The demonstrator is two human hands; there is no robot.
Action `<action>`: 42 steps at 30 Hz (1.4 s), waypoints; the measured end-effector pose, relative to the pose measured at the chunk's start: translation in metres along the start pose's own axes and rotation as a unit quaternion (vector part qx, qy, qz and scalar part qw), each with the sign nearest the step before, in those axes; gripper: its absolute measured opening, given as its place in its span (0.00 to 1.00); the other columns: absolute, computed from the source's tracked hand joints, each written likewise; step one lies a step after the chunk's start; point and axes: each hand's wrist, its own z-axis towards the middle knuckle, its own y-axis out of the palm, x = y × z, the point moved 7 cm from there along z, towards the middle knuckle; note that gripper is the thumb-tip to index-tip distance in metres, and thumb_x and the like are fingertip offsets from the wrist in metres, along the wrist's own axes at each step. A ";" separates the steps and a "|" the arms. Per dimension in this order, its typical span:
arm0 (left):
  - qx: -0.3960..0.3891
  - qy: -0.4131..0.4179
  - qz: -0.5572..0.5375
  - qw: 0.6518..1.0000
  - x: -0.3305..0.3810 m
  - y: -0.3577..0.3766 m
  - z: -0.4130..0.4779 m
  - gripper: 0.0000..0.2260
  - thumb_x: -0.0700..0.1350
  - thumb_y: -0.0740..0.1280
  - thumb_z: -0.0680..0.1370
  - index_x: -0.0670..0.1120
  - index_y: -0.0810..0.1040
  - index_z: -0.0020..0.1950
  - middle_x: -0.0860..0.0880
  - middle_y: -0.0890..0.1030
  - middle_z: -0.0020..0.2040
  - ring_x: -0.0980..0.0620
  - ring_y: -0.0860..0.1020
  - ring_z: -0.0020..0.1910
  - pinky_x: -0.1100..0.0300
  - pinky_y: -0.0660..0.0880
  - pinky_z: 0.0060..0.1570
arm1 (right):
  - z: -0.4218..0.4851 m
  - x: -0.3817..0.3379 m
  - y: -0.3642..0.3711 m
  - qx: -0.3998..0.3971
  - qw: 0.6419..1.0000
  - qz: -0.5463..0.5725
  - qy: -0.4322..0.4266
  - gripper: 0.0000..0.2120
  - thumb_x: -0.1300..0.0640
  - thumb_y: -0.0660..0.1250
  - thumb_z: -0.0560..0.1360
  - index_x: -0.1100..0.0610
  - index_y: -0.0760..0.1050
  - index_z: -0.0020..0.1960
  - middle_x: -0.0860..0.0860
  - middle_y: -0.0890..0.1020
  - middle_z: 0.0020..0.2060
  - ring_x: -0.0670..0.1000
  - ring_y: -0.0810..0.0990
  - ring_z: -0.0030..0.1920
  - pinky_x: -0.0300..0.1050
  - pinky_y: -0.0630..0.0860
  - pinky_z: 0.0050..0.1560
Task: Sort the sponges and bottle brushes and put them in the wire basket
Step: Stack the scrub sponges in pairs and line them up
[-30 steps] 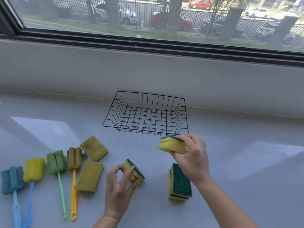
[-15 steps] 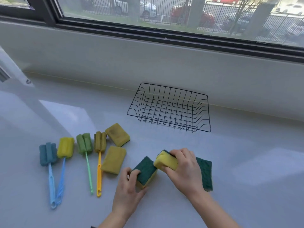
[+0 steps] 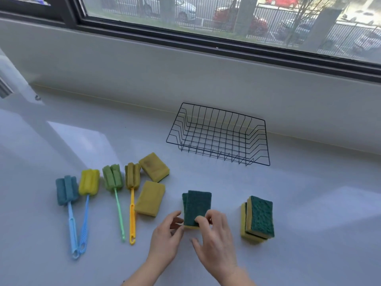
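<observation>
Two green-topped yellow sponges lie stacked (image 3: pixel 196 205) on the counter in front of me. My left hand (image 3: pixel 167 236) touches the stack's near left corner with loosely curled fingertips. My right hand (image 3: pixel 214 240) rests its fingertips on the stack's near end, thumb apart from it. To the right sits a second stack of two like sponges (image 3: pixel 259 219). Two plain yellow sponges (image 3: pixel 154 167) (image 3: pixel 150 198) lie to the left. Beside them is a row of bottle brushes: blue (image 3: pixel 67 189), yellow (image 3: pixel 89 181), green (image 3: pixel 113 179) and olive with an orange handle (image 3: pixel 132 176). The black wire basket (image 3: pixel 267 141) holds nothing.
The grey counter ends at a low white wall under a dark-framed window. The basket stands close to that wall, behind the sponges. A white frame with a screw (image 3: pixel 37 97) rises at the far left.
Both hands have set their sponges down, one on top of the other, green sides up. The view has shifted, so everything now sits further right in the frame.
</observation>
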 end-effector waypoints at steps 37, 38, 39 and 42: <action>0.100 -0.108 -0.105 0.984 0.048 -0.003 0.036 0.09 0.51 0.68 0.78 0.53 0.78 0.57 0.51 0.84 0.42 0.55 0.82 0.42 0.55 0.79 0.43 | -0.004 0.077 0.026 -0.094 0.834 0.296 0.456 0.09 0.45 0.69 0.78 0.50 0.79 0.52 0.45 0.84 0.46 0.48 0.82 0.49 0.48 0.79 0.50; 0.089 -0.118 -0.118 0.982 0.048 0.007 0.033 0.10 0.50 0.68 0.78 0.52 0.78 0.57 0.50 0.84 0.42 0.55 0.83 0.42 0.54 0.80 0.43 | -0.003 0.076 0.027 -0.098 0.835 0.300 0.451 0.11 0.46 0.66 0.81 0.52 0.79 0.46 0.47 0.84 0.42 0.49 0.82 0.45 0.49 0.77 0.48; 0.088 -0.125 -0.123 0.981 0.047 0.014 0.031 0.10 0.50 0.69 0.77 0.50 0.79 0.58 0.49 0.84 0.42 0.54 0.83 0.42 0.54 0.80 0.43 | -0.002 0.075 0.027 -0.099 0.838 0.300 0.445 0.16 0.48 0.62 0.82 0.54 0.78 0.40 0.49 0.83 0.38 0.51 0.81 0.41 0.49 0.75 0.44; 0.085 -0.133 -0.119 0.980 0.043 0.027 0.027 0.11 0.51 0.69 0.77 0.50 0.79 0.58 0.48 0.83 0.42 0.53 0.83 0.41 0.54 0.81 0.44 | -0.009 0.075 0.026 -0.094 0.822 0.322 0.460 0.21 0.49 0.56 0.84 0.54 0.71 0.34 0.54 0.78 0.35 0.56 0.77 0.40 0.51 0.72 0.43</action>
